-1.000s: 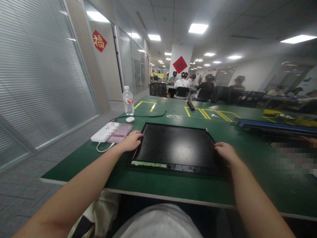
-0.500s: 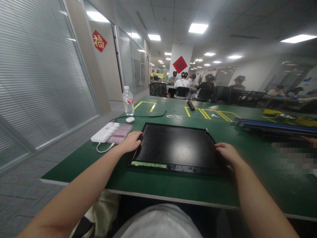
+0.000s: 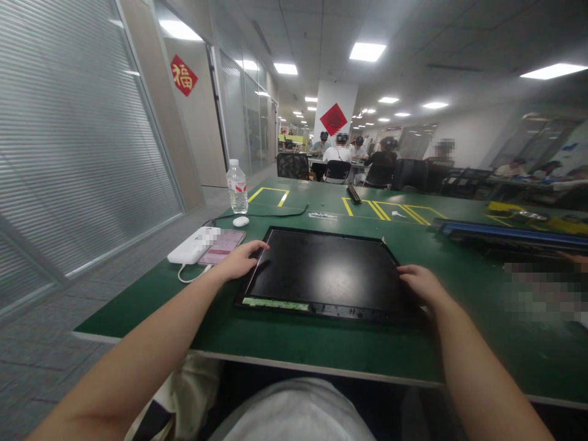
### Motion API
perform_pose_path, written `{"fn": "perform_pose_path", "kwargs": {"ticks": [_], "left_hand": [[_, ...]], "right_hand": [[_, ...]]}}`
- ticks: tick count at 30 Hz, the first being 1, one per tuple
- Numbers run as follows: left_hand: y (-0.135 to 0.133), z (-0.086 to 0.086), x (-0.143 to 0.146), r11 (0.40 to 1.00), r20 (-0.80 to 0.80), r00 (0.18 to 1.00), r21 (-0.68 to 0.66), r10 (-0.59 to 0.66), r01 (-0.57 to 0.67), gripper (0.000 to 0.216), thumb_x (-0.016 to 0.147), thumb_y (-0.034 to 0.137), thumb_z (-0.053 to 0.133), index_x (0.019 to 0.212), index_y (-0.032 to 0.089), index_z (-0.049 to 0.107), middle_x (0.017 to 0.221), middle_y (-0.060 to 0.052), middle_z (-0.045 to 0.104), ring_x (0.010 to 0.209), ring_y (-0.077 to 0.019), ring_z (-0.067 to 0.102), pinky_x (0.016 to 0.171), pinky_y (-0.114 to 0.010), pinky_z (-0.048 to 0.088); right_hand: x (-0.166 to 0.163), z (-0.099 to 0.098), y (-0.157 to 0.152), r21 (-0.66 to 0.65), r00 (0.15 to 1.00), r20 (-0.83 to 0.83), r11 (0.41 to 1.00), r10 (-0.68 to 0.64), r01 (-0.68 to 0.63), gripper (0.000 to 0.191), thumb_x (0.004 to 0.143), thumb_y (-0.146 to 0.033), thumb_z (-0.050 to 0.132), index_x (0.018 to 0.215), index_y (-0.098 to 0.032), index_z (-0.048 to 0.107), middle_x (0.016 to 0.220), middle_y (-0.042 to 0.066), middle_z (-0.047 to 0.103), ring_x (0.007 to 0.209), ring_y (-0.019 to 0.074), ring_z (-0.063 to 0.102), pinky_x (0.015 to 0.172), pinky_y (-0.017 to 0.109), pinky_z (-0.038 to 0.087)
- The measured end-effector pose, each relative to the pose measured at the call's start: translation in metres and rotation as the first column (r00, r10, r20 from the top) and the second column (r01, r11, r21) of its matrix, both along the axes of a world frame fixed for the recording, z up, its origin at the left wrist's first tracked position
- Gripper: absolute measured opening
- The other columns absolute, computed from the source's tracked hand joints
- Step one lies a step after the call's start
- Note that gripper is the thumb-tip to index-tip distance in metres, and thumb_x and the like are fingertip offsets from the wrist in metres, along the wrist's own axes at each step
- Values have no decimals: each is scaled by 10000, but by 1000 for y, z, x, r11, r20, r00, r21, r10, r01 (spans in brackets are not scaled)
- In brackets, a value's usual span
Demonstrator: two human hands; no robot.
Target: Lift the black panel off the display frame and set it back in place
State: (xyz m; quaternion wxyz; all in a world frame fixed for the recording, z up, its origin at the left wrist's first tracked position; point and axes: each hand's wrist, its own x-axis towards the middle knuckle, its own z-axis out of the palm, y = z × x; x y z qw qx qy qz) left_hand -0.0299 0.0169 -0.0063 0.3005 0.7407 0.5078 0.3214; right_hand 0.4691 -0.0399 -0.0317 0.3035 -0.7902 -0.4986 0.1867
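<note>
Head view: nearest, the person's two bare forearms reach across the green bench (image 3: 321, 346) to a black, flat, rectangular screen panel (image 3: 326, 269) lying flat in the middle of it. The left hand (image 3: 239, 262) has changed. Its fingers (image 3: 261, 245), curled at the panel's left rim half a second ago, now stretch open and flat across that rim, gripping nothing. The right hand (image 3: 420, 283) stays on the right rim, its fingers draped over it (whether they clasp the edge I cannot tell). The panel itself has not shifted. Just left of it lie a pink phone (image 3: 223, 246) and a white power bank (image 3: 189, 251), and farther back stands a clear plastic water bottle (image 3: 237, 186).
</note>
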Motion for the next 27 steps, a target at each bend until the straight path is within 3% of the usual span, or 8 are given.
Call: {"fn": "perform_pose_path", "kwargs": {"ticks": [4,7,9,14,17,21,27], "left_hand": [[-7,11,8,989,392,919,-145,53,5,453,620,127,627,1059,238,632,1278,-68,686,1121,-271,666,851,-367,575],[-11,15,13,963,536,830,-269,156,-7,502,622,103,654,1099,249,602,1397,-75,612,882,-225,727,602,-289,587],[-11,15,15,944,581,782,-327,225,-28,519,613,72,661,1102,237,600,1421,-88,591,764,-193,724,523,-262,566],[-7,10,19,902,628,687,-422,366,-94,448,631,48,745,1050,182,659,1395,-130,604,806,-190,734,582,-259,589],[-6,9,20,853,644,630,-519,435,-58,583,650,71,785,1199,193,632,1143,-120,734,694,-200,737,589,-304,603],[-7,9,21,807,650,626,-588,431,55,822,663,69,796,1417,203,499,820,-69,773,608,-235,735,601,-358,613],[-9,9,23,794,659,615,-602,433,86,871,657,25,768,1456,166,453,806,-83,785,620,-254,747,611,-372,620]], "right_hand": [[-3,1,-1,16,999,32,1000,-6,5,330,725,-127,596,1000,-164,774,1035,107,756,943,230,694,818,289,504],[-4,2,-2,11,999,45,1000,-15,15,328,732,-139,604,1012,-162,772,1054,112,752,949,235,694,834,298,505],[-4,2,-2,14,999,47,1000,-14,13,315,727,-145,614,996,-167,775,1044,110,754,955,239,693,856,309,505],[-3,0,-2,41,999,43,999,-8,6,293,718,-143,622,963,-182,778,1029,101,757,967,241,693,869,311,508],[-2,-2,-1,39,999,41,999,-7,6,278,717,-149,628,949,-195,774,1018,89,759,968,239,696,869,310,511],[-2,-2,1,51,997,73,999,2,-6,244,708,-153,644,908,-208,772,1030,81,758,1018,247,686,926,326,497],[-2,-5,3,44,993,118,999,14,-19,267,721,-146,619,936,-181,774,1077,109,747,1049,265,679,954,355,488]]}}
